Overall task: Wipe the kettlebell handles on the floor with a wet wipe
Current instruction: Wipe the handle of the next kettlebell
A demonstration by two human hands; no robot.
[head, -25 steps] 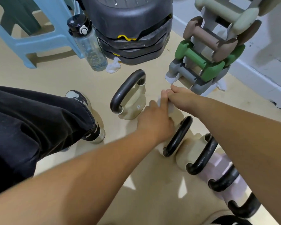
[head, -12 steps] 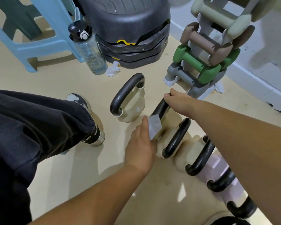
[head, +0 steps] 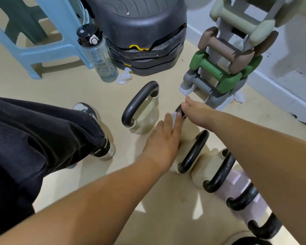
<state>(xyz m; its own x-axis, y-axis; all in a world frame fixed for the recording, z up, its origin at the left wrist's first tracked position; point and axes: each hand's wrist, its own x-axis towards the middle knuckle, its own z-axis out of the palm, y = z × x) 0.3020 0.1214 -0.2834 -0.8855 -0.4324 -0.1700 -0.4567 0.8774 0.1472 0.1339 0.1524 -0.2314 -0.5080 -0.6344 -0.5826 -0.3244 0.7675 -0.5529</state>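
Note:
Several kettlebells with black handles stand in a diagonal row on the beige floor. The far one, a cream kettlebell marked 8 (head: 145, 119), stands apart at the left. My left hand (head: 163, 138) presses a white wet wipe (head: 174, 117) around the handle of the second kettlebell (head: 179, 108), most of which is hidden under the hand. My right hand (head: 197, 112) pinches the far end of that same handle. Nearer me stand a cream kettlebell (head: 193, 152) and others with black handles (head: 219, 172).
A dumbbell rack (head: 224, 68) stands just behind my right hand. A clear water bottle (head: 99, 53), a crumpled used wipe (head: 125, 78), stacked black step platforms (head: 141, 32) and a blue plastic stool (head: 48, 50) lie beyond. My leg and shoe (head: 95, 128) are at the left.
My left hand slid the wipe down the handle toward me, then back up toward the far end. My right hand stayed on the handle's far end.

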